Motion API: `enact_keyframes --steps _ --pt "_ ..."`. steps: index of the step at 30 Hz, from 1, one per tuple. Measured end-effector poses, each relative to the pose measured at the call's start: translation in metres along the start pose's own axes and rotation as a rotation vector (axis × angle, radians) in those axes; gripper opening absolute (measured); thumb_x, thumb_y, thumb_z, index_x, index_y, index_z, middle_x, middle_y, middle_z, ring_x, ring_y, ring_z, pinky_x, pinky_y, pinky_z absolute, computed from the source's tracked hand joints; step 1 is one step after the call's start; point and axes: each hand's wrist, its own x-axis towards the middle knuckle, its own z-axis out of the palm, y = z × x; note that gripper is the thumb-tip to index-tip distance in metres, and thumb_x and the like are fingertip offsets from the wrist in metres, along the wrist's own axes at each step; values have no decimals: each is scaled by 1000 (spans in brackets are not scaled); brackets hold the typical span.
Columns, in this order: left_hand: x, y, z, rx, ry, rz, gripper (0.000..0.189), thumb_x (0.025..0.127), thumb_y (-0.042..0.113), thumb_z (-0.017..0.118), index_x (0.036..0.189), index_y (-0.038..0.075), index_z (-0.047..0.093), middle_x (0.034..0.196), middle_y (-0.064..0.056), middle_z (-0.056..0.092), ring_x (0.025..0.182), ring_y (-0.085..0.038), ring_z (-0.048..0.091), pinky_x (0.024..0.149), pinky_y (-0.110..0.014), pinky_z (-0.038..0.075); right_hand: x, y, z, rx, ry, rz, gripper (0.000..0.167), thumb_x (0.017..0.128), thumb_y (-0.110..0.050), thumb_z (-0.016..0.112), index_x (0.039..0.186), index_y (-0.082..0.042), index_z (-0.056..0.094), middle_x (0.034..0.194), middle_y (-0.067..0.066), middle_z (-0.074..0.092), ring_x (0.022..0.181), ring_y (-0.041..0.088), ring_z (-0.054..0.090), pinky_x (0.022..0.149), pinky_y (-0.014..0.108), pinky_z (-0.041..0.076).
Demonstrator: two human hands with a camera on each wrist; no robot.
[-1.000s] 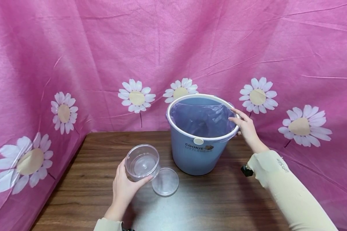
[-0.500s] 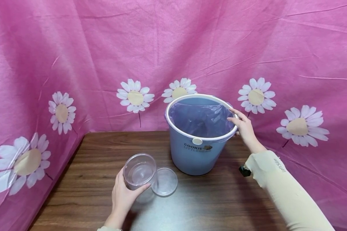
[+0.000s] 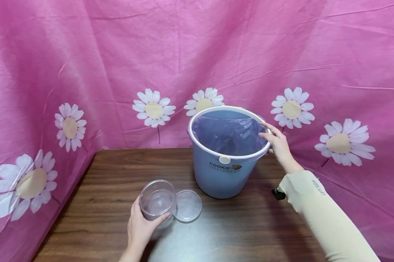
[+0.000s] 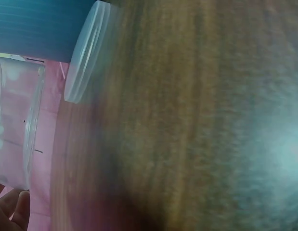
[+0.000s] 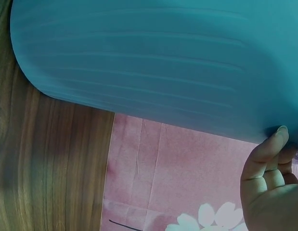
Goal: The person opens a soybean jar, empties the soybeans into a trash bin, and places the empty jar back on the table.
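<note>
Clear plastic fills the left hand [image 3: 140,227]: its fingers and thumb curl round a round transparent jar [image 3: 157,200], open mouth up and tilted toward the person, low over the dark wood-grain table [image 3: 118,182], near its front edge. In the left wrist view the jar's wall [image 4: 14,120] shows at the frame's left edge with a fingertip below it; whether its base touches the wood cannot be told. Just beside the jar, on its right, the round clear plastic lid [image 3: 187,206] lies flat on the table, touching or nearly touching the jar's side.

Across the table, the right hand [image 3: 279,145] holds the rim of the blue ribbed plastic bucket [image 3: 224,178] on its right side, thumb over the white rim ring [image 3: 197,143] and fingers curled against the outer wall, as the right wrist view also shows. A translucent purple bag liner [image 3: 228,134] sits inside the bucket, its edge folded over the rim. The bucket stands upright toward the back of the table, behind the lid. Both hands are well apart. A pink cloth printed with white daisies [image 3: 85,54] hangs behind and around the table.
</note>
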Motion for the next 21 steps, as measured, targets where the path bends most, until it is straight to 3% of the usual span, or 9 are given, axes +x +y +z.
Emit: enact_keyframes --steps 7,11,17,21 --pt "-3 -10 2 14 6 -21 117 49 43 97 144 3 42 140 -23 51 122 -45 54 93 -59 47 -1 -1 1 23 -8 1 50 93 -16 63 142 -16 53 72 -9 64 49 4 57 40 24 47" --pt "-3 -12 3 26 -24 -56 119 51 45 96 146 3 39 142 -24 48 123 -46 53 93 -60 46 -1 0 1 13 -3 0 50 93 -17 63 142 -15 52 70 -9 64 49 4 57 40 24 47" --pt "-2 -13 4 39 -66 -86 121 52 48 95 145 -1 36 140 -27 47 122 -49 52 92 -62 46 0 1 0 -4 3 3 52 94 -17 61 144 -14 50 82 -13 64 52 3 58 42 23 47" --pt "-1 -16 7 43 -68 -90 122 52 47 95 145 -2 35 138 -28 47 122 -49 51 93 -62 46 1 1 0 10 -1 6 52 94 -16 62 144 -14 50 79 -11 64 51 3 58 41 23 47"
